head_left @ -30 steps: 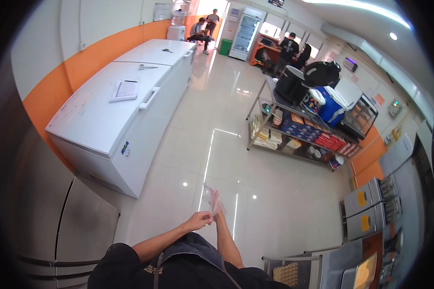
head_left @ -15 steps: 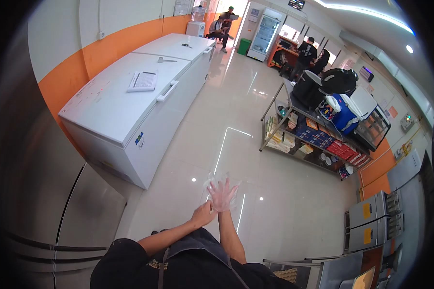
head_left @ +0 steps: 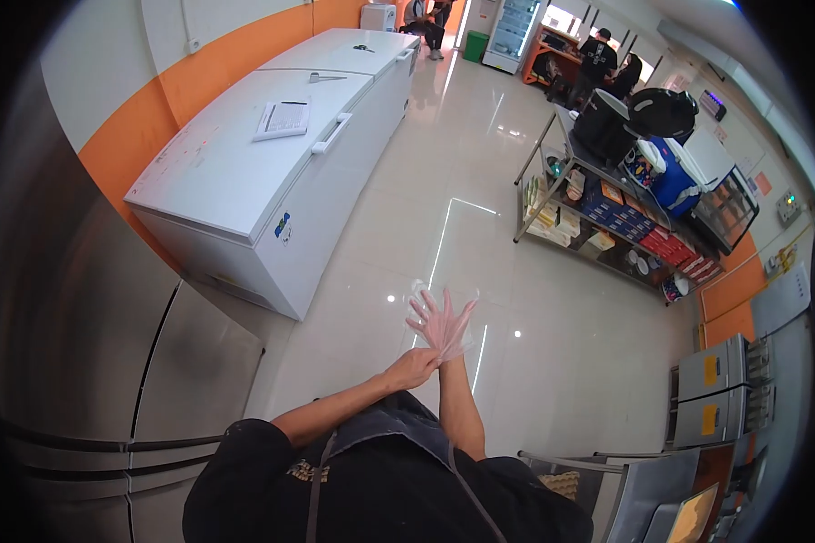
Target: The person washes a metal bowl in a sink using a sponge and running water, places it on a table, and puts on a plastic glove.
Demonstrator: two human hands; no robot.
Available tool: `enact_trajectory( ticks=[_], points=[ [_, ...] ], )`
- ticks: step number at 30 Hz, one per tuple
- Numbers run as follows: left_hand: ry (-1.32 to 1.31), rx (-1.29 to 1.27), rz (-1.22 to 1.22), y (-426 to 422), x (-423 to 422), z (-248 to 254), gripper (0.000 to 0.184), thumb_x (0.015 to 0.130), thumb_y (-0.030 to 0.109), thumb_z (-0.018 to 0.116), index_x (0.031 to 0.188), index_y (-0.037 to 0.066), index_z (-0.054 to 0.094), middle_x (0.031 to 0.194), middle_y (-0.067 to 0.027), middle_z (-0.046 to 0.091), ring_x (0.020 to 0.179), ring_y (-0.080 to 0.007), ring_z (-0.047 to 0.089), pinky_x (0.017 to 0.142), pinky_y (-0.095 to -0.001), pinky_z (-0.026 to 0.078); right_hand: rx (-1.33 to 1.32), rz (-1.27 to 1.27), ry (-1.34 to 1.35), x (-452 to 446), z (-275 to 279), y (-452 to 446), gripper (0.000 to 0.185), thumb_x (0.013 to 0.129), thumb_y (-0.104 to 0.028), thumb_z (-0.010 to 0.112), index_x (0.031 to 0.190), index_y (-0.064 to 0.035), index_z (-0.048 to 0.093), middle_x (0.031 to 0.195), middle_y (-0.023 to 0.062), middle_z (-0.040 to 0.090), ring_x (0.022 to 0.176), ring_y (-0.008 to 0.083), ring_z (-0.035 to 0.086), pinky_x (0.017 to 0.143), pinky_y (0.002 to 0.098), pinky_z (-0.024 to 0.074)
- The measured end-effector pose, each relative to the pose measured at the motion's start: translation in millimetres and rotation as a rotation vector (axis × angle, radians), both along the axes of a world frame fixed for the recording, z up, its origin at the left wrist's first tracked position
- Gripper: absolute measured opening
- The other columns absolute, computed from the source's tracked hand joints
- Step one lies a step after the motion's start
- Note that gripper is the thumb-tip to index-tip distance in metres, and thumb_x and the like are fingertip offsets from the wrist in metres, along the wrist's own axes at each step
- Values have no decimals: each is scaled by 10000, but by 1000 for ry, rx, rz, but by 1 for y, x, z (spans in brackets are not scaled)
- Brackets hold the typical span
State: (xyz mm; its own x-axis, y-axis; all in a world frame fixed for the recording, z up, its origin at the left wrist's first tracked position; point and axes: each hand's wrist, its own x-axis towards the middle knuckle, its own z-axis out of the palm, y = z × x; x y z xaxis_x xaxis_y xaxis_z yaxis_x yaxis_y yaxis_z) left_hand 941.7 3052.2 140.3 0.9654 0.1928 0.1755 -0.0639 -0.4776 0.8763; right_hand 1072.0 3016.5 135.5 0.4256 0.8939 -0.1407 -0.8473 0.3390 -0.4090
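Observation:
A thin clear plastic glove (head_left: 466, 344) covers my right hand (head_left: 440, 324), which is raised in front of me with its fingers spread. My left hand (head_left: 414, 368) is closed at the right wrist, pinching the cuff of the glove. That left hand is bare. Both forearms reach out over the shiny tiled floor, above the dark apron (head_left: 380, 425).
A long white chest freezer (head_left: 235, 163) with a notepad (head_left: 282, 119) stands at the left. Steel doors (head_left: 199, 362) are nearer. A metal shelf rack (head_left: 598, 217) holds boxes and coolers at the right. Several people are at the back. Steel equipment (head_left: 711, 389) lines the right.
My right hand has turned and its gloved fingers have spread apart. My left hand still grips the glove's cuff. The view has shifted, so the freezer and rack appear farther right and higher.

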Motion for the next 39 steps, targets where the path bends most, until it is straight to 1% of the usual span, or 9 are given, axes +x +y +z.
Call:
enact_trajectory(
  ticks=[5, 11, 16, 19, 21, 28, 32, 37, 39],
  points=[
    [39, -4, -69, -2, 0, -11, 176, 859, 123, 453, 819, -27, 537, 700, -193, 570, 675, -345, 574, 636, -412, 441, -406, -47, -176, 3, -29, -4, 986, 736, -779, 300, 1425, -156, -30, 1463, 153, 110, 1267, 379, 288, 955, 619, 229],
    [121, 65, -194, -5, -9, -23, 191, 859, 161, 458, 840, -2, 555, 734, -192, 580, 698, -352, 575, 659, -423, 443, -370, 29, 322, -1, -75, -25, 1097, 687, -819, 329, 1405, -119, -117, 1437, 203, 162, 1263, 394, 296, 990, 559, 239],
    [269, 126, -239, -4, -13, -28, 272, 847, 246, 503, 944, -2, 553, 737, -182, 592, 711, -338, 593, 639, -425, 455, -340, -17, 301, -7, -84, -32, 1107, 668, -843, 280, 1397, -128, -147, 1428, 213, 175, 1245, 401, 321, 983, 525, 297],
    [345, 292, 25, -11, -7, 2, 465, 808, 328, 557, 1115, -12, 481, 739, -182, 601, 735, -352, 602, 651, -446, 474, -262, -96, 82, 1, -71, -20, 1077, 680, -833, 287, 1404, -151, -126, 1426, 198, 198, 1242, 408, 321, 992, 533, 282],
    [138, 363, 271, -10, -2, 22, 637, 767, 379, 603, 1212, -23, 388, 753, -186, 605, 728, -371, 601, 661, -451, 487, -212, -133, -28, 2, -54, -5, 1038, 701, -816, 287, 1411, -166, -101, 1426, 185, 211, 1243, 410, 318, 1005, 540, 254],
    [-124, 226, 187, 6, 22, 39, 146, 856, 129, 499, 888, -13, 490, 770, -220, 560, 728, -402, 565, 602, -446, 462, 8, -143, -82, 6, -2, 22, 917, 745, -788, 236, 1429, -210, 41, 1464, 139, 131, 1317, 382, 165, 1036, 579, 90],
    [-266, 84, 72, -9, 22, 36, 117, 861, 98, 493, 879, -17, 497, 735, -203, 566, 695, -392, 570, 604, -434, 460, 22, -90, -119, 0, -3, 22, 911, 730, -798, 253, 1427, -247, 53, 1477, 105, 79, 1341, 362, 71, 1017, 622, 75],
    [50, -151, -99, -2, 8, 70, 226, 837, 177, 560, 907, -30, 502, 742, -178, 589, 689, -361, 593, 646, -402, 470, 59, -100, -8, -8, 1, 15, 905, 750, -779, 235, 1427, -201, 71, 1468, 114, 110, 1312, 385, 171, 1037, 573, 151],
    [45, -136, 110, 11, 6, 80, 282, 825, 201, 577, 965, -34, 506, 810, -186, 601, 755, -364, 599, 689, -396, 474, 122, -78, -56, -12, 13, 13, 892, 768, -763, 222, 1425, -177, 80, 1461, 123, 135, 1292, 391, 219, 1042, 536, 191]
  ],
)
